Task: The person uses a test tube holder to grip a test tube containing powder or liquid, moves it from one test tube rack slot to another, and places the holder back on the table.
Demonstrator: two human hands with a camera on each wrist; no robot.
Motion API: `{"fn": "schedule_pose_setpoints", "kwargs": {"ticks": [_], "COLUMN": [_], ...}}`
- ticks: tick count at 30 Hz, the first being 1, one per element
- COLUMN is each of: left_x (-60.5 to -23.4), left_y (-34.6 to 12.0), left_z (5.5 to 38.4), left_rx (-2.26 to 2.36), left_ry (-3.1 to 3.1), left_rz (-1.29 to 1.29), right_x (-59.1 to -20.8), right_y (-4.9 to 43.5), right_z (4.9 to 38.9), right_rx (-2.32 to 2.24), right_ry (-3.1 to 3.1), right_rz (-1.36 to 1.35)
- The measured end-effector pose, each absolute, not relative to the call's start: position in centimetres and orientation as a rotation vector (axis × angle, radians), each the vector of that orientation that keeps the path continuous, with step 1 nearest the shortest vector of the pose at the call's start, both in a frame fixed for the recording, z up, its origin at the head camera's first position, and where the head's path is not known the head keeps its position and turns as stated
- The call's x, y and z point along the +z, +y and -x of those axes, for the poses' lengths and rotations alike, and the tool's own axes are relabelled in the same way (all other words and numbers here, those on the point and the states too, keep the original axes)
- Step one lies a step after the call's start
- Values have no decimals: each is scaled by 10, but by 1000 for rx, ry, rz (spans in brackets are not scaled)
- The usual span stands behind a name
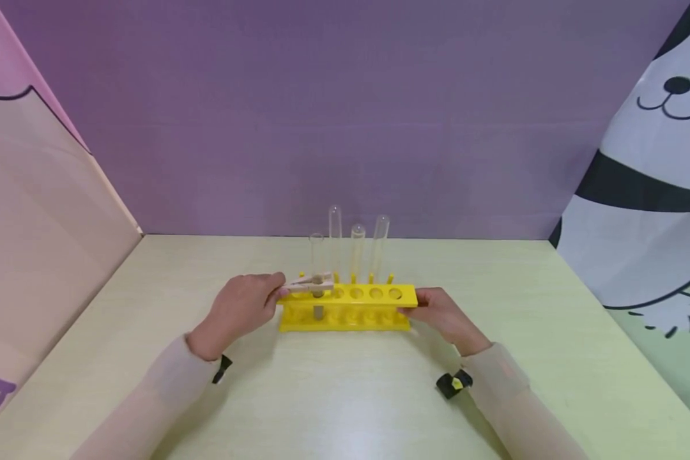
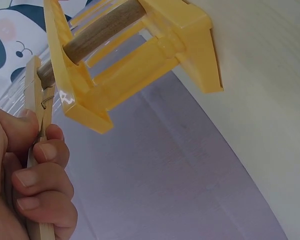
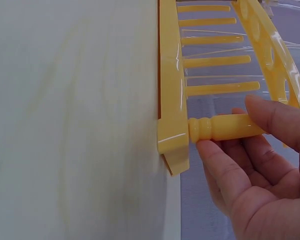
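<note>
Pinching clamp (image 1: 310, 282) w/ L hand (image 1: 238, 310), rack post (image 3: 232, 127) w/ R hand (image 1: 441, 316). At clamp tip, just R of nearer L: upright tube (image 2: 107, 31), short of far edge of counter (image 1: 149, 287).

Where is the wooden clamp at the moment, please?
In the head view, the wooden clamp is in the left hand, above the left end of the yellow rack, around a test tube.

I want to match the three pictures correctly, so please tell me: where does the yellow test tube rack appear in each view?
Head: yellow test tube rack a little below centre, between the left hand and right hand.
Left wrist: upper middle, slanting, cut by the top edge.
Right wrist: upper right, the right hand holding its end post.
Shared landmark: pale tabletop, low in head, right in left wrist, left in right wrist.
</note>
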State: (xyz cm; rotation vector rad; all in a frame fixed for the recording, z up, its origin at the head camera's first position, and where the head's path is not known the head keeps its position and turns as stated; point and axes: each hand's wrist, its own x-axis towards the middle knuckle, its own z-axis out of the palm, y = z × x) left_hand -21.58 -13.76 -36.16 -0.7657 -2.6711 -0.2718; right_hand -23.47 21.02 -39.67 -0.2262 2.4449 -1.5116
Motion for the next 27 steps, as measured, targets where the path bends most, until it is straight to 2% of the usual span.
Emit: {"fn": "schedule_pose_setpoints", "kwargs": {"ticks": [27], "left_x": [-335], "left_y": [-139], "left_z": [214], "left_rx": [-233], "left_ry": [-2628], "left_rz": [800], "right_x": [-398], "right_y": [211], "right_z": [236], "right_rx": [-1509], "right_ry": [2443], "right_rz": [243]}}
